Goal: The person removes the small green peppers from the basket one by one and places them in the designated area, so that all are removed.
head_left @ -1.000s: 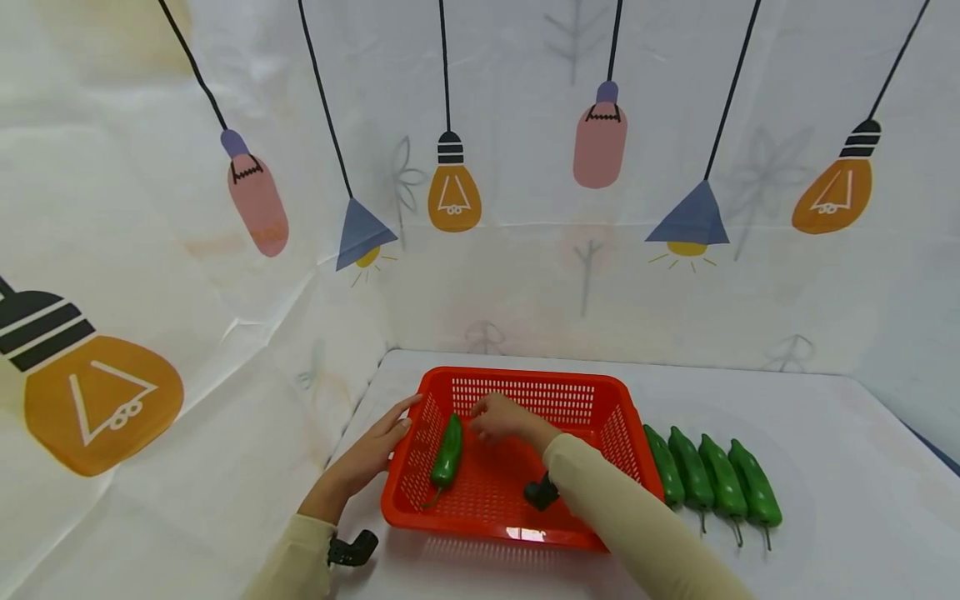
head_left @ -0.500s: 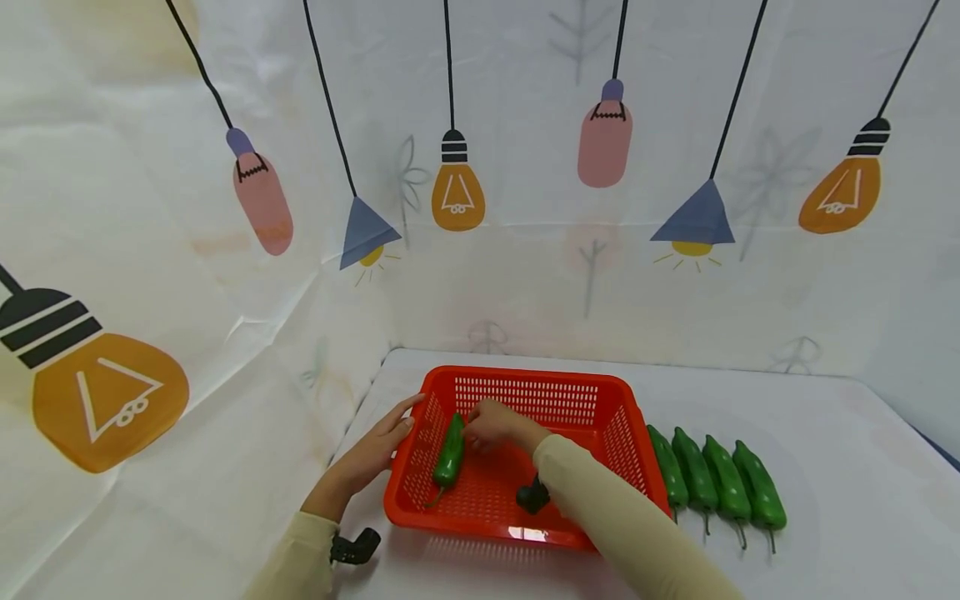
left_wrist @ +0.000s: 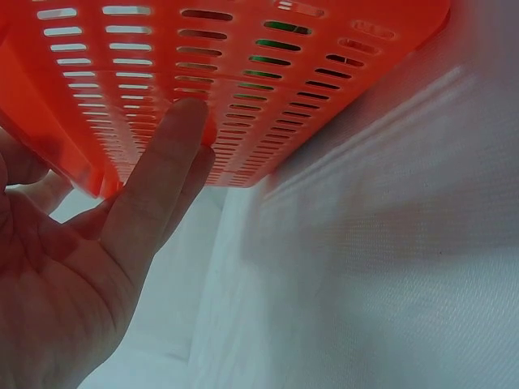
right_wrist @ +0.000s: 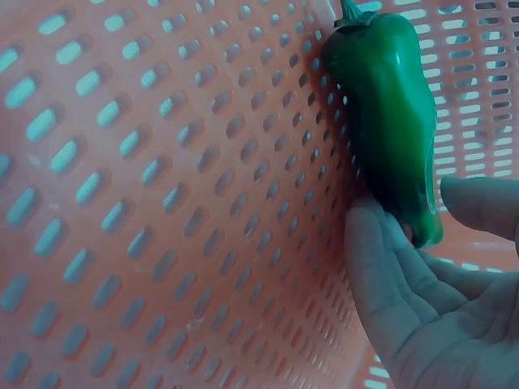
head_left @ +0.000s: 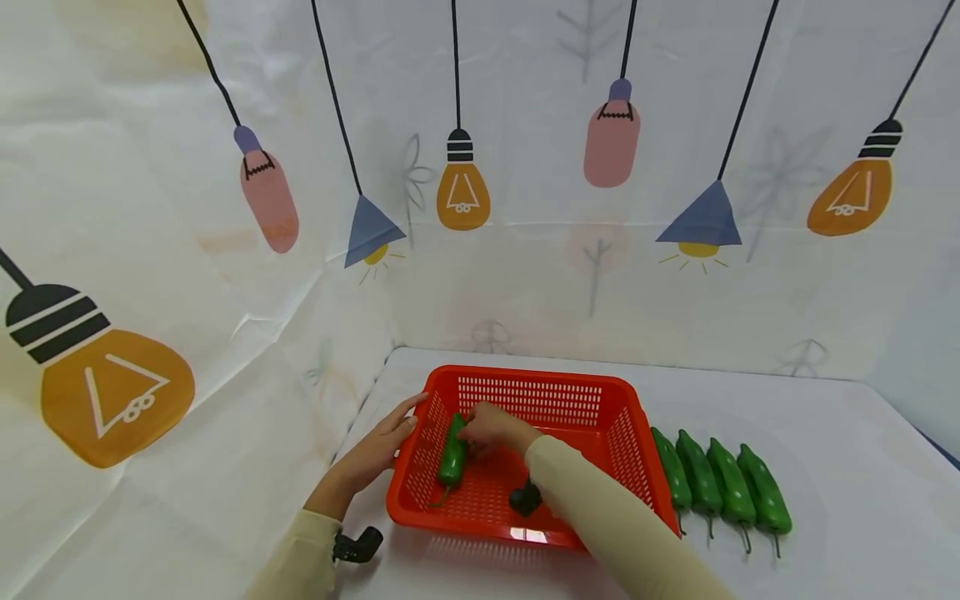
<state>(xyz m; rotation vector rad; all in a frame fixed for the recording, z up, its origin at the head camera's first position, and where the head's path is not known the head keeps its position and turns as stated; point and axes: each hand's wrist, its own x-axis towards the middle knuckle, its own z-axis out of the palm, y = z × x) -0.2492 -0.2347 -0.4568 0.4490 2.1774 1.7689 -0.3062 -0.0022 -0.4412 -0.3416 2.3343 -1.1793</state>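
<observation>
A green pepper [head_left: 453, 458] lies along the left side inside a red plastic basket [head_left: 517, 542], its stem toward the front. My right hand [head_left: 497, 427] reaches into the basket and holds the pepper near its tip. In the right wrist view, the fingers [right_wrist: 373, 243] curve round the tip from one side, while the thumb [right_wrist: 478, 203] is close beside it on the other. My left hand [head_left: 377, 450] rests against the basket's left side. Its fingers [left_wrist: 158, 174] lie straight on the outside of the slotted wall in the left wrist view.
Several more green peppers [head_left: 731, 483] lie side by side on the white table [head_left: 825, 467], to the right of the basket. A white printed sheet [head_left: 540, 292] hangs behind and to the left of the table.
My right hand has moved left, from beside the pepper to its tip, and the pepper has shifted slightly. The left hand keeps its place on the basket. The head view has turned slightly left.
</observation>
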